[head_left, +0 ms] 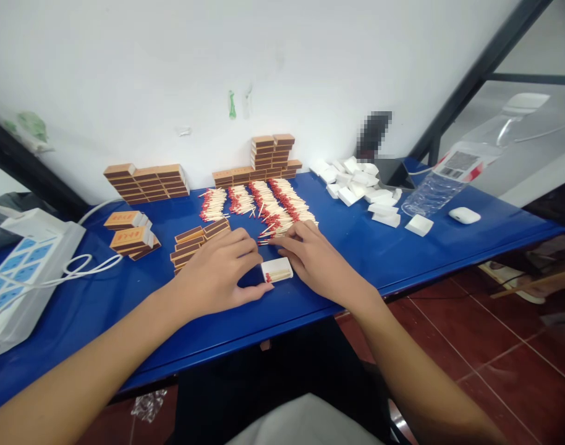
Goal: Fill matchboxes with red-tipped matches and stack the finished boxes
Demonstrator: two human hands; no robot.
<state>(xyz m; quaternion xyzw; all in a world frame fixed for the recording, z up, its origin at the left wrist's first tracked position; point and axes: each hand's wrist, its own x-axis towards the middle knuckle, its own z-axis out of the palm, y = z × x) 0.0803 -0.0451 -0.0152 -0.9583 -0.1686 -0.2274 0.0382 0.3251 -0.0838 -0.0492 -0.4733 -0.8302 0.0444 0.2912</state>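
A small white matchbox tray (pixel 282 264) lies on the blue table with a few red-tipped matches in it. My left hand (pixel 224 266) steadies its left end, thumb at the near corner and fingers at the far side. My right hand (pixel 317 259) reaches just beyond the tray, its fingertips closed on a few matches (pixel 263 242) at the near edge of the piles. Rows of loose matches (pixel 273 207) with red heads spread out behind both hands. Part of a stack of matchboxes (pixel 188 244) is hidden behind my left hand.
More matchboxes (pixel 146 183) stand along the wall, with others (pixel 131 238) at the left. Empty white trays (pixel 352 179) are heaped at the back right, near a clear plastic bottle (pixel 442 176) and a white earbud case (pixel 465 215). A power strip (pixel 27 272) with cables occupies the left end.
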